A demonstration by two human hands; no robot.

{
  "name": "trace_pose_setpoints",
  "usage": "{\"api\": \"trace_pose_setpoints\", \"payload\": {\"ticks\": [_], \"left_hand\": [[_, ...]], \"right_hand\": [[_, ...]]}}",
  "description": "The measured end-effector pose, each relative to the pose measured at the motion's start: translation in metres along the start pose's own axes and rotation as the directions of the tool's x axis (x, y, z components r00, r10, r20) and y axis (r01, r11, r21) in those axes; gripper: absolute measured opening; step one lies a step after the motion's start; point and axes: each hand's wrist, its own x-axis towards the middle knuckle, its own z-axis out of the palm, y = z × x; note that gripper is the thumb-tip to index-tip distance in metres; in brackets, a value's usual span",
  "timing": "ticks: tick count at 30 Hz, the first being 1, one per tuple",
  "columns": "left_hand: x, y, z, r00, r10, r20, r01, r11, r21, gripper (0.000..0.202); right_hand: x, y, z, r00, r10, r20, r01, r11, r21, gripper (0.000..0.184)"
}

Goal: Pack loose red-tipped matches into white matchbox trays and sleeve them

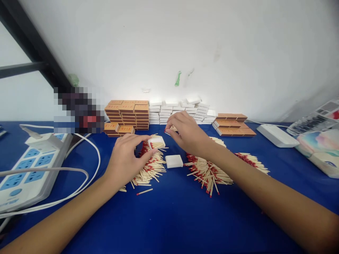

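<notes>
My left hand (129, 155) grips a small white matchbox tray (158, 142) between thumb and fingers; some matches lie in it. My right hand (185, 132) is closed in a pinch on a few matches (167, 132), just right of that tray and a little above it. Beneath the left hand spreads a heap of red-tipped matches (149, 171). A second white tray (174, 161) rests on the blue table between this heap and another match pile (209, 173) under my right forearm. One loose match (144, 192) lies nearer to me.
Brown matchboxes (127, 113) are stacked at the back left, white trays (169, 107) behind the hands, and more matchboxes (233, 125) at the back right. A power strip (34, 165) with looping white cables (99, 155) occupies the left. To the right are a white device (278, 135) and a tissue pack (320, 150).
</notes>
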Motion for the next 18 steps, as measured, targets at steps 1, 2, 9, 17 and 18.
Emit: {"api": "trace_pose_setpoints", "payload": {"ticks": [1, 2, 9, 17, 18], "left_hand": [[0.0, 0.0, -0.001, 1.0, -0.018, -0.011, 0.019, 1.0, 0.014, 0.031], [0.0, 0.0, -0.002, 0.999, -0.032, -0.019, 0.032, 0.999, 0.022, 0.03], [-0.001, -0.002, 0.001, 0.999, -0.044, 0.005, 0.044, 0.999, 0.008, 0.031], [-0.001, -0.002, 0.001, 0.999, -0.049, 0.005, 0.049, 0.999, 0.022, 0.029], [0.0, -0.002, 0.001, 0.999, -0.048, 0.006, 0.048, 0.999, 0.024, 0.029]], "right_hand": [[0.0, 0.007, 0.003, 0.999, 0.037, -0.005, -0.037, 0.999, -0.003, 0.017], [0.0, 0.014, 0.006, 0.998, 0.067, 0.0, -0.067, 0.998, -0.005, 0.016], [-0.003, 0.035, 0.027, 0.988, 0.115, 0.105, -0.11, 0.993, -0.051, 0.015], [-0.003, 0.036, 0.029, 0.989, 0.129, 0.075, -0.123, 0.989, -0.079, 0.014], [-0.003, 0.036, 0.03, 0.989, 0.127, 0.074, -0.121, 0.989, -0.081, 0.014]]}}
